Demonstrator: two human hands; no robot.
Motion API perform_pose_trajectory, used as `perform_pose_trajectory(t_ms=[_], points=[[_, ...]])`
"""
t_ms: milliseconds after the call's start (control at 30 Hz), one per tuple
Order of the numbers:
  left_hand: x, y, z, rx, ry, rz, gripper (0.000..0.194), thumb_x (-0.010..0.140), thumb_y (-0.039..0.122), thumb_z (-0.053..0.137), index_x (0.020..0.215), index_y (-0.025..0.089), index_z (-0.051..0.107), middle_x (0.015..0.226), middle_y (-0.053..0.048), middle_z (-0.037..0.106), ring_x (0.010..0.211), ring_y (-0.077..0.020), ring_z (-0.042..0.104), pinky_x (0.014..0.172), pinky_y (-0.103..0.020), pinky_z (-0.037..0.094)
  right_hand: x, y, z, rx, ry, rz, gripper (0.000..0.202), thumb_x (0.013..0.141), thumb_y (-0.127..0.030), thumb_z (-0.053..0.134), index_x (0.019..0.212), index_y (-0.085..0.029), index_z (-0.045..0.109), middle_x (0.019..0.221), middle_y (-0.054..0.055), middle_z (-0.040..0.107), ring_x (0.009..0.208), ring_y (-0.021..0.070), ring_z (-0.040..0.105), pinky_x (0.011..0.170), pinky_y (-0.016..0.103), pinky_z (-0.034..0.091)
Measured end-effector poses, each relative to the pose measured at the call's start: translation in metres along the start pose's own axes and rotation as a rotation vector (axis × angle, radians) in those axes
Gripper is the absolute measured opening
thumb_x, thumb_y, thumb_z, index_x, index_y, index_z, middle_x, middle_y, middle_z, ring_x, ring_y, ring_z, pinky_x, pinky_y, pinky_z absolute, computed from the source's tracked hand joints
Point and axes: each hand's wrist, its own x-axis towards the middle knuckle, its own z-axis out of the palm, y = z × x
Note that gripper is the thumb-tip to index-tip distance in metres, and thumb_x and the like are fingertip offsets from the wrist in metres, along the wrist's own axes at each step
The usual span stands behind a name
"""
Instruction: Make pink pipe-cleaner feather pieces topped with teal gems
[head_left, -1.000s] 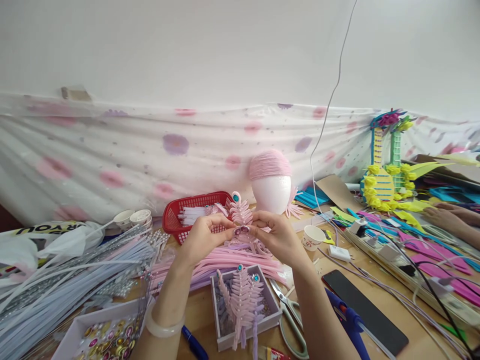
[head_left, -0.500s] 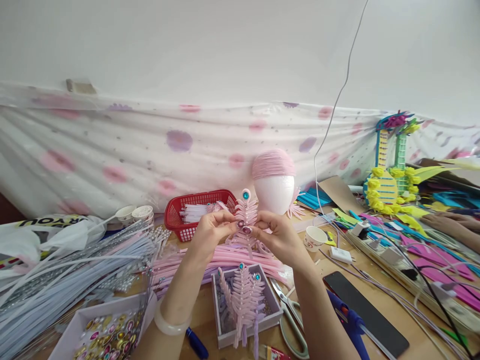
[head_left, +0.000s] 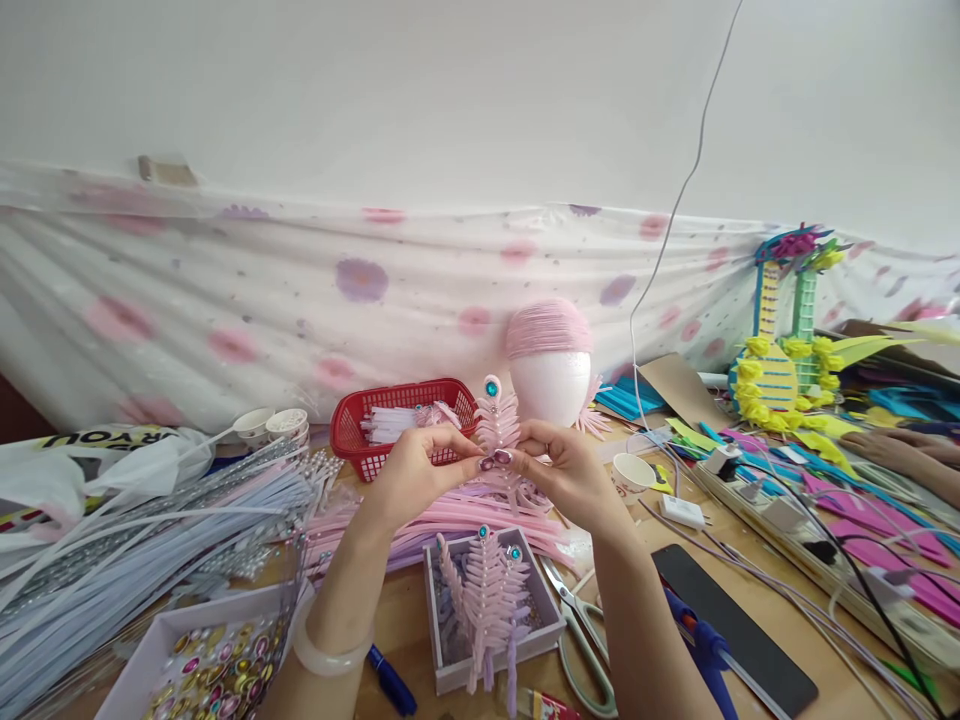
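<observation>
My left hand (head_left: 422, 470) and my right hand (head_left: 564, 468) meet at the centre, thumbs and fingers pinching the pink feather-shaped piece (head_left: 498, 420) from both sides. The piece stands upright, with a teal gem at its rounded top. Below my hands, several similar pink pieces (head_left: 486, 600) lean in a grey-white box (head_left: 448, 680). Behind stands a white foam head (head_left: 551, 385) with its top wrapped in pink strands. Bundled pink and lilac strips (head_left: 465, 512) lie under my hands.
At left are a red basket (head_left: 352, 440), silvery strips (head_left: 202, 530) and a gem tray (head_left: 142, 650). Scissors (head_left: 581, 630), a glue gun (head_left: 701, 640), a black phone (head_left: 739, 630), a paper cup (head_left: 632, 474) and a power strip (head_left: 802, 530) lie right. Another person's hand (head_left: 892, 450) rests far right.
My thumbs have moved slightly down the pink piece, closer together. My left forearm has shifted a little to the left.
</observation>
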Motion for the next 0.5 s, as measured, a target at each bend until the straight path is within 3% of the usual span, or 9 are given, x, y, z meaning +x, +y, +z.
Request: perform_pose_trajectory(t_ms=[100,200,500], points=[[-0.003,0.003,-0.004,0.121,-0.035,-0.008,0.011,0.067,0.027,0.074,0.07,0.017,0.072,0.074,-0.003,0.071,0.078,-0.0209,0.063,0.078,-0.033,0.047,-0.001,0.0,0.001,-0.057,-0.02,-0.004,0.023,0.084,-0.04,0.067,0.078,-0.018,0.061,0.068,0.0,0.064,0.064,0.0149,0.059,0.06,0.024,0.043],[-0.002,0.002,-0.006,0.105,-0.046,-0.023,0.01,0.066,0.027,0.074,0.068,0.017,0.071,0.072,-0.003,0.07,0.076,-0.0201,0.062,0.076,-0.032,0.046,0.0,-0.002,0.001,-0.095,-0.025,-0.001,0.025,0.084,-0.041,0.066,0.077,-0.018,0.06,0.067,-0.001,0.062,0.064,0.0148,0.058,0.06,0.024,0.042],[0.008,-0.01,0.015,-0.453,0.074,-0.121,0.034,0.049,0.039,0.087,0.06,0.015,0.067,0.059,0.001,0.062,0.059,-0.0127,0.054,0.062,-0.027,0.044,0.004,0.003,0.008,-0.003,0.071,-0.029,0.032,0.082,-0.047,0.068,0.074,-0.018,0.057,0.058,-0.004,0.053,0.053,0.0106,0.044,0.051,0.022,0.033]])
